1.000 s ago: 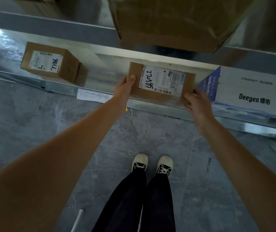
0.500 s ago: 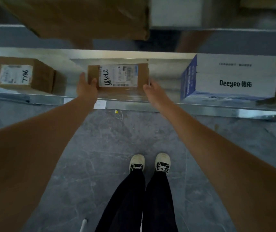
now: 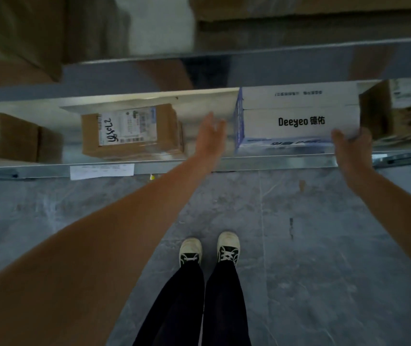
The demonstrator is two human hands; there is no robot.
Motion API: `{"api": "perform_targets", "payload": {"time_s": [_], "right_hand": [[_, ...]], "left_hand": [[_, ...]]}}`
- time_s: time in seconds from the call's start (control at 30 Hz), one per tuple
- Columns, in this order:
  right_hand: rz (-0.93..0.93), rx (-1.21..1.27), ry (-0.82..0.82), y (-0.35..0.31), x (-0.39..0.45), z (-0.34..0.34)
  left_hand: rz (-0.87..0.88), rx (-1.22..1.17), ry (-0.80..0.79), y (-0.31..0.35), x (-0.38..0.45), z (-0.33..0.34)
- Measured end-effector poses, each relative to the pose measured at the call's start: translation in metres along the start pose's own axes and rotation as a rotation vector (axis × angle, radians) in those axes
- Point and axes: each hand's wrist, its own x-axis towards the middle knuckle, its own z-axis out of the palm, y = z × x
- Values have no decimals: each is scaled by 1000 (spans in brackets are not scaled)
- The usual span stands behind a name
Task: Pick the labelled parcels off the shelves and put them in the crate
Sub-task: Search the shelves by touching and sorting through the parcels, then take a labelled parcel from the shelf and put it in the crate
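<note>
Care is needed now, because I am reaching for the white Deeyeo box [image 3: 299, 121] with both hands and neither of them holds it yet. My left hand [image 3: 210, 136] is spread loose in the gap between this box and the brown parcel [image 3: 129, 131], near the blue left end of the box but, I think, not touching it. My right hand [image 3: 351, 148] is at the front right corner, fingers bent there; if they already press the cardboard I cannot tell, as the picture is blurred. To do it well, I should put one palm flat on each short end, squeeze evenly, and draw the box straight toward me over the shelf edge [image 3: 249, 163], keeping it level so that it does not tip down at the front.

The box lies on the metal shelf, wide side to me, white on top with black printed name, blue at its end and along its lower front. It looks long and wider than the brown parcels, so one hand alone would probably not be enough. I see no crate in this view.
</note>
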Motion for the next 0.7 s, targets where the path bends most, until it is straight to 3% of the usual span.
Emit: {"api": "perform_targets", "payload": {"time_s": [0.13,0.2,0.3,0.53,0.7], "right_hand": [[258,186,-191,6,29,-5],[225,224,-203,9,27,-6],[111,285,-143,12,17,-11],[126,602,-155,-15,-25,-38],[126,551,-42,-25,-67,-40]], "left_hand": [[-185,-166,-165,28,-3,36],[-196,-212,-181,33,-5,41],[-188,-273,-88,32,-4,33],[-102,-324,0,26,-13,-10],[-97,-331,72,22,-28,-19]]}}
